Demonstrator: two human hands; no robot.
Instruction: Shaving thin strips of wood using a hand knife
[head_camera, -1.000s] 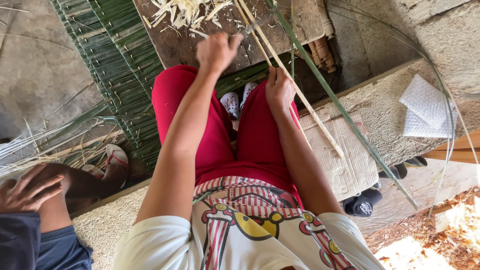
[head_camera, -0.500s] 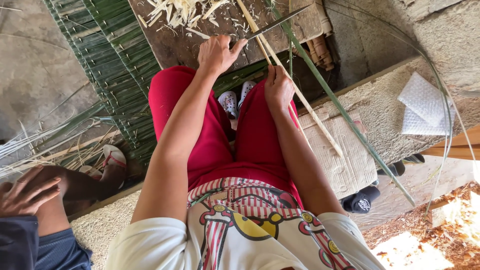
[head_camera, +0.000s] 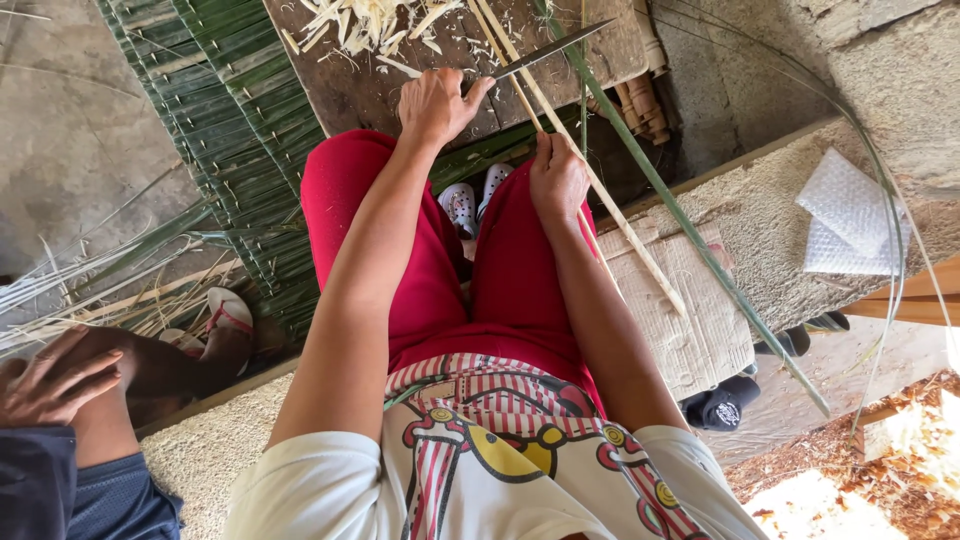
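Pale bamboo strips (head_camera: 600, 205) run diagonally through frame centre, right hand (head_camera: 557, 180) clamped on them above red-trousered knee. Left hand (head_camera: 436, 103) closed around knife (head_camera: 548, 50) handle, blade pointing upper right over dark wooden worktop (head_camera: 350, 85) with shavings (head_camera: 375, 22). Another person's hand (head_camera: 55, 375) lower left.

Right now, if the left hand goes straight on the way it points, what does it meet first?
Probably the wood shavings on the board; the left hand holds a knife. Depth is unclear.
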